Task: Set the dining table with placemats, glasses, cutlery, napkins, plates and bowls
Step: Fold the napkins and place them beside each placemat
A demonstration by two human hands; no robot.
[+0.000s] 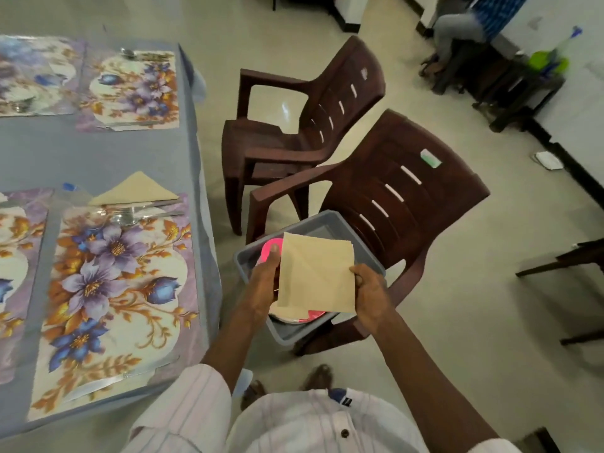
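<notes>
my left hand (265, 282) grips the 9 o'clock edge of a beige napkin (316, 276), thumb lying up along that edge. my right hand (371, 291) pinches its 4 o'clock edge, fingers curled beneath. the napkin is held flat between them, above a grey tub (295, 336) that rests on the seat of a brown chair (408, 191). pink plates (268, 250) show in the tub under the napkin. the table (98, 158) lies at 9 o'clock. its near placemat (121, 289) already carries cutlery (130, 215) and a folded napkin (135, 190) at its 12 o'clock end. the far placemat (130, 89), at 11 o'clock, shows cutlery only.

likely hazards: the held napkin's upper corner shows several layers, so a light pinch may let one slide out and drop into the tub or onto the floor. the tub seems to overhang the seat's front, so a knock from my wrist could tip it and spill the plates. a careless swing towards 11 o'clock may push the laid cutlery askew.
</notes>
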